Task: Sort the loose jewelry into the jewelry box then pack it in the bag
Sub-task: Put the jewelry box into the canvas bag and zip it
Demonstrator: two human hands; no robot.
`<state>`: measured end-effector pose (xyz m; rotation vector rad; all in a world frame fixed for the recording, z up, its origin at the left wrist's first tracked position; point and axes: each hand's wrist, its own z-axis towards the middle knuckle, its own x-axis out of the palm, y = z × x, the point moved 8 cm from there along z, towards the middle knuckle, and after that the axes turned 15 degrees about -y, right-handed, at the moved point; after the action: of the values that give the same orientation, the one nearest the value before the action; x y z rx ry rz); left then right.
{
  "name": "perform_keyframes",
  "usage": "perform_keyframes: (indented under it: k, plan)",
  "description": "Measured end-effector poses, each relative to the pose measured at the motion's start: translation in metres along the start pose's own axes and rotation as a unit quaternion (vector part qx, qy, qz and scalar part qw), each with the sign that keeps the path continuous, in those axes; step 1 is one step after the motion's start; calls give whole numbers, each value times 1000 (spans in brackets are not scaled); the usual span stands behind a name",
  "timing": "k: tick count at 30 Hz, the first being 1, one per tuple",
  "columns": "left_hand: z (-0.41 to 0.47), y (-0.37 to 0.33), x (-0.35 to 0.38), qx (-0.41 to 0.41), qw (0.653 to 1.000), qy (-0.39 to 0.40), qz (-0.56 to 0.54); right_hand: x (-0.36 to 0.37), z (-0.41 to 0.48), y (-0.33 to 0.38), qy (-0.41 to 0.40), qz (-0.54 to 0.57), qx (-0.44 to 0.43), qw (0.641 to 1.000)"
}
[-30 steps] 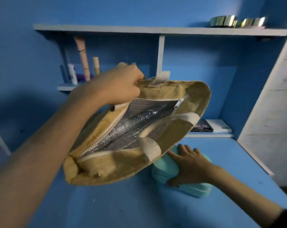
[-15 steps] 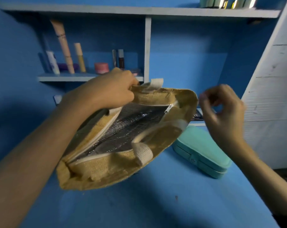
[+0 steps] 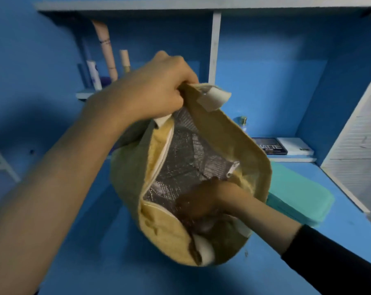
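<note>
The left hand (image 3: 150, 90) is raised at the middle of the scene, its fingers curled tight round the far top rim of the tan woven bag (image 3: 233, 141), pinching the fabric just beside a pale handle strap (image 3: 214, 96). The bag hangs from that grip with its mouth gaping toward the camera, its lower end down near the blue surface (image 3: 116, 262). Inside, the quilted silver lining (image 3: 186, 158) shows, and a pale zip pull (image 3: 233, 167) sits at the right edge of the opening.

The right hand (image 3: 206, 199) reaches in from the near right, wrist at the rim and the hand itself down inside the bag against the lining. It is dark and blurred, so whether its fingers are open or holding something cannot be told. A black sleeve (image 3: 329, 258) covers that forearm.

The teal jewelry box (image 3: 297, 192) lies closed on the surface to the right of the bag, its left part hidden behind the bag's wall.

On the low far shelf (image 3: 291, 159) at the right lie a dark palette (image 3: 269, 145) and a white box (image 3: 295, 145), with a small bottle (image 3: 242, 122) to their left. Pale tubes (image 3: 104, 47) stand on the far left shelf.
</note>
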<state>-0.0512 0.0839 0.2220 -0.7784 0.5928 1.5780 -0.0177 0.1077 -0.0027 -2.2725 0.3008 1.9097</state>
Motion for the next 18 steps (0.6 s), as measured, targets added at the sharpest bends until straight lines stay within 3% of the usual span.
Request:
perform_keyframes:
  k: [2, 5, 7, 10, 12, 14, 16, 18]
  plan:
    - [-3, -2, 2, 3, 1000, 10, -2, -3, 11, -7, -36, -50, 11, 998]
    - [-2, 4, -4, -6, 1000, 5, 2, 30, 13, -16, 39, -81, 40, 995]
    - [-2, 5, -4, -5, 1000, 15, 7, 31, 16, -16, 29, -75, 32, 996]
    - [-2, -3, 4, -1, 999, 37, 2, 5, 16, -16, -66, 2, 3, 998]
    - [-1, -5, 11, -11, 999, 42, -4, -30, 5, -12, -204, 71, -37, 976]
    - [-1, -4, 16, -25, 999, 42, -6, -76, -26, -7, -385, 126, -83, 910]
    - [0, 0, 19, -36, 999, 37, -6, -112, -71, -13, -559, 164, -120, 804]
    - [-1, 1, 21, -46, 998, 42, -9, -131, -117, -31, -693, 163, -94, 696]
